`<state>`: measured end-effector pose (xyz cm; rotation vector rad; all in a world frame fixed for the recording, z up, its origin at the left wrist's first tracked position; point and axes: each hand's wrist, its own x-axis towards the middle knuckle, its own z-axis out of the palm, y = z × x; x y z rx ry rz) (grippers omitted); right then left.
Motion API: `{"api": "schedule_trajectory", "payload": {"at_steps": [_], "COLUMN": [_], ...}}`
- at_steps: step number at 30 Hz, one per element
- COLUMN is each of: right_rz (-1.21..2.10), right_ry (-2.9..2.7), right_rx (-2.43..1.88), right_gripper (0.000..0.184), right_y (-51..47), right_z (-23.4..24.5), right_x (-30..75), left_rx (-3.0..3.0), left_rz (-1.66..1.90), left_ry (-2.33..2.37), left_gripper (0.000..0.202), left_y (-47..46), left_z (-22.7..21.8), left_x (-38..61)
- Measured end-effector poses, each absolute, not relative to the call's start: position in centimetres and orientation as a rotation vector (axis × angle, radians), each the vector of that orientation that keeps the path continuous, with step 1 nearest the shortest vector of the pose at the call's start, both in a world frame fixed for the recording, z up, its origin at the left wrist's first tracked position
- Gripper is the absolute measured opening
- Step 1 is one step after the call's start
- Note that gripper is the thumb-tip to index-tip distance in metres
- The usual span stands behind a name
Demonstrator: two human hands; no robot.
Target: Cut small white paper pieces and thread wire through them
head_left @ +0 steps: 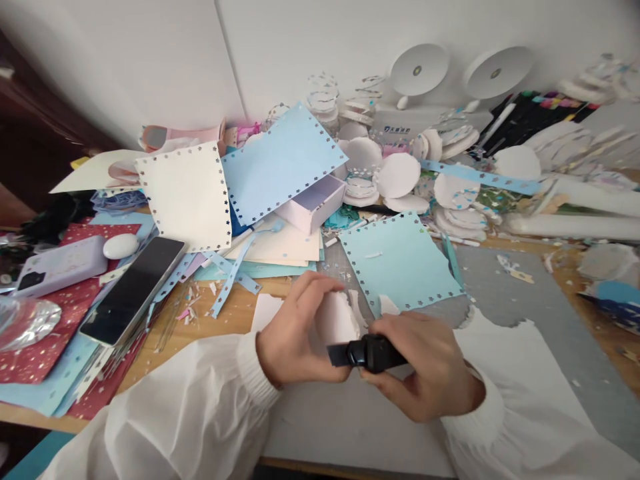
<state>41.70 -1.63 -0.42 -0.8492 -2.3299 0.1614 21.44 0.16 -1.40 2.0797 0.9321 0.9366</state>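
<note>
from where i stand, a round white piece with a ragged edge is held up just over a broad white sheet, near the front of the wooden desk. the person's left hand cups it, fingers curled over the far side and thumb on the near side, half open to the width of the piece and grasping it. a chunky black hand tool with a flat dark end lies across in front of it; whether that end touches the white piece i can't tell. the right hand grips the tool, fingers closed around its body. to do this well, i'd say, hold the white piece steady without squeezing it out of shape, work the tool in small, even strokes, and mind the left thumb, which sits very near the dark end. just beyond the hands, a pale turquoise sheet with star-shaped holes along its edges lies on a grey mat. farther back lean a cream sheet and a light blue sheet, both star-punched too, near a small lilac box and clustered white discs. off to the left rests a black phone.
</note>
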Motion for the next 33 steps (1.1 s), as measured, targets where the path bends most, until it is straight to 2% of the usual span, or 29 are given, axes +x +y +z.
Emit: {"api": "schedule_trajectory", "payload": {"at_steps": [9,15,26,33], "right_rz": [0.164,0.082,0.032,0.029], "right_ry": [-2.352,-2.389,-2.37,-2.362], "right_rx": [-0.832,-0.804,-0.851,-0.876], "right_gripper": [0.025,0.024,0.026,0.028], "right_y": [-1.8,-2.0,-2.2,-2.2], "right_z": [-0.4,-0.4,-0.5,-0.5], "right_x": [41.9,41.2,40.6,40.4], "left_rx": [1.936,1.896,1.957,1.931], "left_rz": [0.836,0.804,0.744,0.737], "left_ry": [0.937,1.098,1.117,1.156], "left_gripper": [0.058,0.041,0.051,0.049], "left_y": [-0.1,-0.6,-0.7,-0.9], "left_z": [-1.4,-1.8,-2.0,-2.2], "left_x": [21.0,21.0,20.8,20.9]}}
